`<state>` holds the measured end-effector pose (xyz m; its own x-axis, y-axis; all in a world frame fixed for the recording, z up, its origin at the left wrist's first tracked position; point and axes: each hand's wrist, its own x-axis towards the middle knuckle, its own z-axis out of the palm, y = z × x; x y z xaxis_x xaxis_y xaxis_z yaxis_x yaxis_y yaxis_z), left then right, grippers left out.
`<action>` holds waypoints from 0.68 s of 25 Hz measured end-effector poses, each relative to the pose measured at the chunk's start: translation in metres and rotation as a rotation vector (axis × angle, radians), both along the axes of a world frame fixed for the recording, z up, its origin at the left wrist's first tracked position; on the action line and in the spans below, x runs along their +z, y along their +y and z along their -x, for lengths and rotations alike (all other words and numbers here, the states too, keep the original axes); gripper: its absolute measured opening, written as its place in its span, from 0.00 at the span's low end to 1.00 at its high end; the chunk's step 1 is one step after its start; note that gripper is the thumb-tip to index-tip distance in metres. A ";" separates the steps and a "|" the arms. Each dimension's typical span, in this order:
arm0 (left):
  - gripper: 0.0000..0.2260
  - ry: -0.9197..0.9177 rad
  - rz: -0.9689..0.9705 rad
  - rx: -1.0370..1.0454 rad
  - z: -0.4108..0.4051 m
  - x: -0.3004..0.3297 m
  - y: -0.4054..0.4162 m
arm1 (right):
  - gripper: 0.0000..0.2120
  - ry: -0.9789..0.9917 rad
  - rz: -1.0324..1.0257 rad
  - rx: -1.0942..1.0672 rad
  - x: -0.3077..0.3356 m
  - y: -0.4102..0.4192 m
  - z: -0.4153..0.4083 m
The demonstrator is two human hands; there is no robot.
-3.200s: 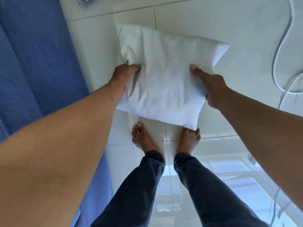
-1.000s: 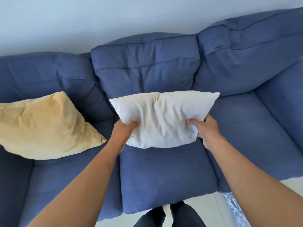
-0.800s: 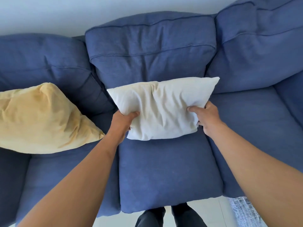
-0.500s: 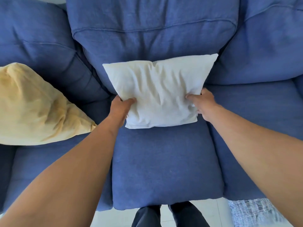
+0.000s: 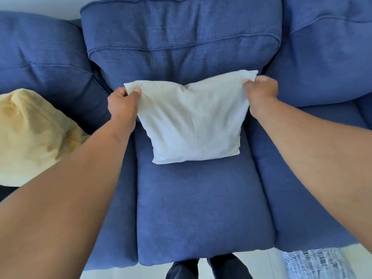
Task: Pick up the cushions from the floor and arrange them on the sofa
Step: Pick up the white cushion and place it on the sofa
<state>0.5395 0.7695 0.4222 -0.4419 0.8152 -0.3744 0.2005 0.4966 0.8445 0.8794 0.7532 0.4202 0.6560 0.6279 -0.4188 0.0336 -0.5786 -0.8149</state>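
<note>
A white cushion point(image 5: 193, 121) rests on the middle seat of the blue sofa point(image 5: 201, 208), its top leaning toward the middle back pillow. My left hand point(image 5: 122, 103) pinches the cushion's upper left corner. My right hand point(image 5: 259, 93) pinches its upper right corner. A yellow cushion point(image 5: 34, 137) lies on the left seat, partly hidden behind my left forearm.
The sofa's back pillows point(image 5: 181, 41) stand close behind the white cushion. A strip of pale tiled floor point(image 5: 265, 262) shows at the bottom with my dark trouser legs point(image 5: 209, 268). A patterned blue-white fabric point(image 5: 314, 262) lies at the lower right by the sofa's front.
The white cushion went from held at its lower sides above the seat to resting on the middle seat. Both hands shifted up to its top corners.
</note>
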 end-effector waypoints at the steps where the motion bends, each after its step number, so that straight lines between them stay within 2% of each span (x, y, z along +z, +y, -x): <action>1: 0.08 0.030 -0.016 0.020 0.003 -0.001 -0.001 | 0.12 -0.020 0.017 -0.022 0.002 0.001 -0.006; 4: 0.12 0.007 0.016 0.008 0.002 0.005 -0.016 | 0.09 -0.031 0.010 0.013 0.010 -0.013 -0.005; 5: 0.17 -0.003 0.041 -0.005 0.000 0.009 -0.024 | 0.09 -0.025 0.009 0.056 0.009 -0.020 -0.002; 6: 0.21 0.008 0.048 -0.009 -0.003 0.016 -0.036 | 0.17 -0.038 0.022 0.111 0.013 -0.033 0.003; 7: 0.20 0.053 0.042 -0.016 -0.003 0.026 -0.049 | 0.22 -0.083 0.031 0.164 0.022 -0.051 0.007; 9: 0.12 0.190 0.050 -0.087 -0.007 0.037 -0.080 | 0.19 -0.161 0.066 0.260 0.031 -0.088 0.013; 11: 0.11 0.280 0.073 -0.228 -0.015 0.049 -0.119 | 0.19 -0.194 0.113 0.330 0.047 -0.136 0.015; 13: 0.07 0.260 0.107 -0.331 -0.031 0.057 -0.155 | 0.26 -0.219 0.156 0.347 0.065 -0.181 0.014; 17: 0.24 0.337 0.060 -0.683 -0.081 0.067 -0.209 | 0.30 -0.390 0.205 0.346 0.096 -0.261 -0.005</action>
